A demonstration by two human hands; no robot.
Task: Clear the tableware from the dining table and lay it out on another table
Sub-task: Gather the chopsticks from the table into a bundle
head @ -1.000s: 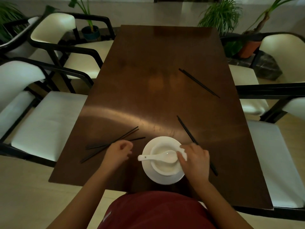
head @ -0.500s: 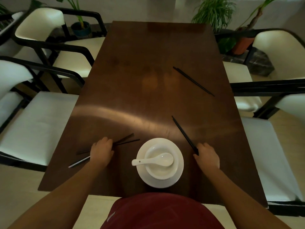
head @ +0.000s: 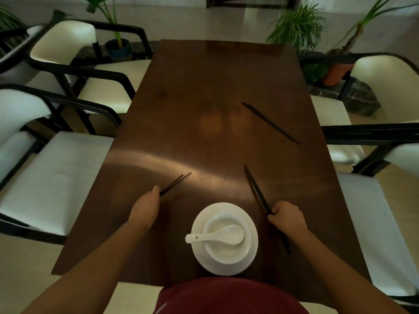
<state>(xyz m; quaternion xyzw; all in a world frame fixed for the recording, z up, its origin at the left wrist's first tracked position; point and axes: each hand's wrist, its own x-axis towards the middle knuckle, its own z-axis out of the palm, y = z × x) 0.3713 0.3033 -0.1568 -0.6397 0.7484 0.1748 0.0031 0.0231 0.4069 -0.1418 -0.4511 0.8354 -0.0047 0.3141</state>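
Tableware sits at the near edge of the dark wooden dining table (head: 217, 91): a white plate (head: 251, 252) carries a white bowl (head: 213, 252), and a white spoon (head: 215, 236) lies across the bowl with its handle toward 9 o'clock and its scoop toward 3 o'clock.

At 9 o'clock of the plate the left hand (head: 145, 209) is clenched around a black pair of chopsticks (head: 175, 184); their long axis runs toward 1 o'clock, tips out past the knuckles and close together. At 3 o'clock the right hand (head: 286, 217) is clenched on a second pair (head: 256, 189) — these point toward 11 o'clock, and their rear ends stick out behind the hand toward the near edge. Whether either pair touches the wood cannot be told.

Farther out, at 1 o'clock, a third pair (head: 271, 123) lies flat and untouched, its axis running from 10 to 4 o'clock, the lower end near the table's right edge.

Bare wood fills the middle and far end. White-cushioned chairs (head: 56, 177) crowd both long sides — potted plants (head: 297, 28) stand beyond the far edge.
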